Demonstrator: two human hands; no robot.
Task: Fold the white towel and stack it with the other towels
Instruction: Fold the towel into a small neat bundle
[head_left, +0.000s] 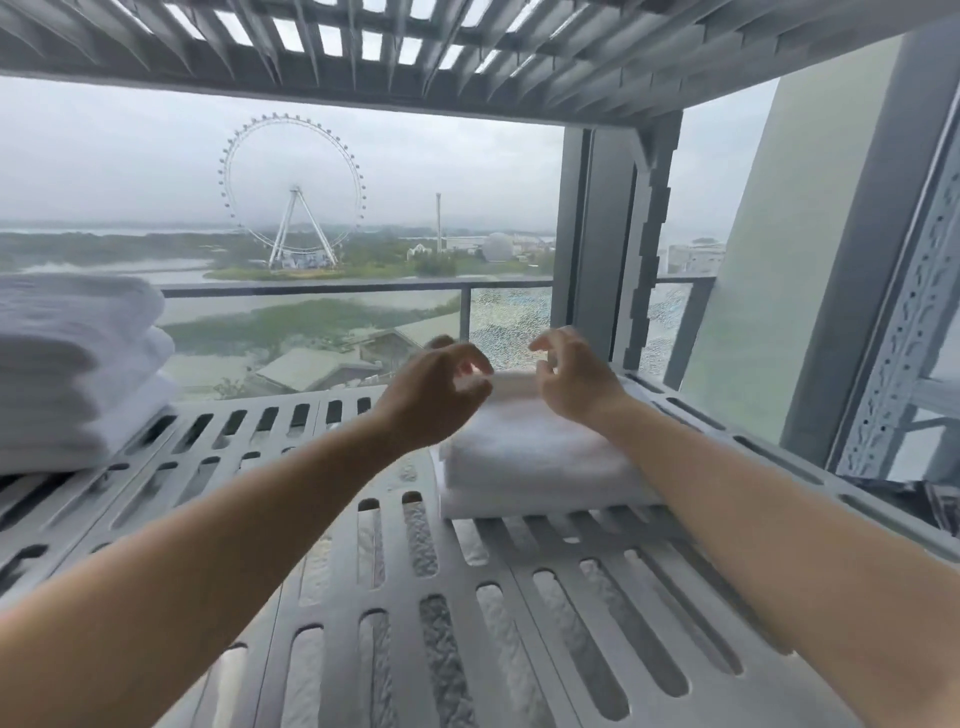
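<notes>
A short stack of folded white towels (524, 457) lies on the grey slotted shelf (395, 597), right of centre. My left hand (436, 395) hovers just above the stack's left far corner, fingers curled and apart, holding nothing. My right hand (569, 374) hovers over the stack's far right part, fingers likewise spread and empty. Both hands look slightly blurred. A taller pile of folded white towels (78, 374) sits at the shelf's far left.
Another slotted shelf (363, 47) runs close overhead. A grey upright post (644, 249) stands behind the small stack, and a perforated metal upright (904, 322) rises at the right. Beyond is a window with a balcony railing (353, 288).
</notes>
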